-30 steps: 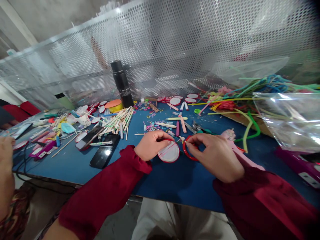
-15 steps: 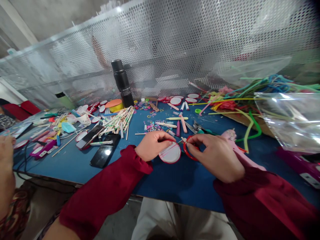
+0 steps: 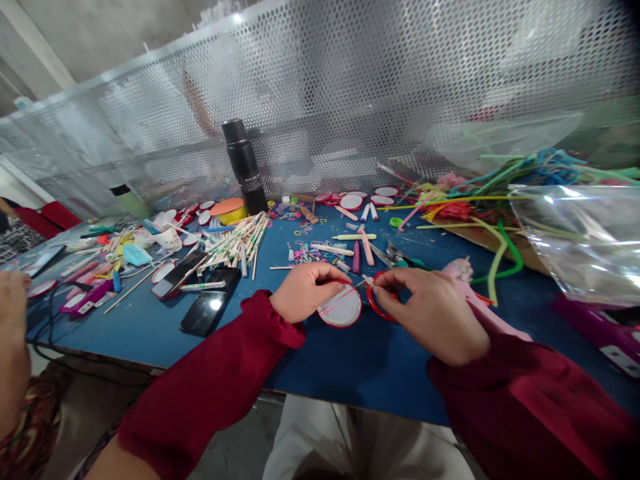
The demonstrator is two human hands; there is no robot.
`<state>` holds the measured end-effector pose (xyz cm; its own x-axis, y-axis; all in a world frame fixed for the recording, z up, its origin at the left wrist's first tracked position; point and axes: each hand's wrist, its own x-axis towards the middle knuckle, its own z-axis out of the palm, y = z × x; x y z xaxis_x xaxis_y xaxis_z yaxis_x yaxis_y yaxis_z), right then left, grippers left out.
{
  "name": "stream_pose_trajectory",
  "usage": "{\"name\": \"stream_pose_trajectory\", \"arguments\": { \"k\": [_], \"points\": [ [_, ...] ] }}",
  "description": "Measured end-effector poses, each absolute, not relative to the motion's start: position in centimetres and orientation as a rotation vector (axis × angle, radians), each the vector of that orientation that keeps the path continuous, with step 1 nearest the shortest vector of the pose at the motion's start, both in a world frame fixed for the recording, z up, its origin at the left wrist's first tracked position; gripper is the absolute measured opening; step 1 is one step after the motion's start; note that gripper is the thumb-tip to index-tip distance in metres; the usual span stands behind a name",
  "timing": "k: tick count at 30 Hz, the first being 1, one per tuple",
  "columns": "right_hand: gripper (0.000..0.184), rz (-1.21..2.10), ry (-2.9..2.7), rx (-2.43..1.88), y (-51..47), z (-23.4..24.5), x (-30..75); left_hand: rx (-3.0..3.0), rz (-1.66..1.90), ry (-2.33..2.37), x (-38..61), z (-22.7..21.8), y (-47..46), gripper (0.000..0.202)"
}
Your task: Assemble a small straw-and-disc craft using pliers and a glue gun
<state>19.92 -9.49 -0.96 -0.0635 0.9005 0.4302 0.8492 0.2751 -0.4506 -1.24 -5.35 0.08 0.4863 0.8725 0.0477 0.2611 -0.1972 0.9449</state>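
Note:
My left hand (image 3: pixel 309 291) is closed on the edge of a small round disc (image 3: pixel 343 308), white-faced with a red rim. A thin pink strand crosses the disc's face and runs toward my right hand. With thumb and forefinger, my right hand (image 3: pixel 425 303) pinches a small pale piece (image 3: pixel 369 281) whose exact kind is too small to tell. Just under those fingers lies a red ring-shaped thing (image 3: pixel 379 308), partly hidden by the hand. Beyond the hands are several markers (image 3: pixel 356 257) and pliers (image 3: pixel 400 253).
A black bottle (image 3: pixel 245 167) stands at the back before a perforated metal screen (image 3: pixel 320 87). Left are wooden sticks (image 3: pixel 237 247) and two phones (image 3: pixel 207 310). Pipe cleaners (image 3: pixel 500 253) and a clear plastic bag (image 3: pixel 580 240) lie right. Another person's hand (image 3: pixel 13 307) is far left.

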Motion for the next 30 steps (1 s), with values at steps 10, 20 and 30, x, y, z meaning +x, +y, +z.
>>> {"name": "stream_pose_trajectory", "arguments": {
  "k": [10,20,30],
  "points": [
    [0.018,0.151,-1.919,-1.586,-9.43,-1.00,19.92,1.739,0.758,0.989,-1.19,-0.01,-5.40,0.016],
    [0.019,0.113,-1.930,-1.561,-9.43,-1.17,19.87,1.752,0.751,0.991,-1.23,-0.11,-5.31,0.016],
    [0.017,0.131,-1.913,-1.571,-9.40,-1.22,19.92,1.740,0.745,0.992,-1.20,0.03,-5.35,0.016]
  ]
}}
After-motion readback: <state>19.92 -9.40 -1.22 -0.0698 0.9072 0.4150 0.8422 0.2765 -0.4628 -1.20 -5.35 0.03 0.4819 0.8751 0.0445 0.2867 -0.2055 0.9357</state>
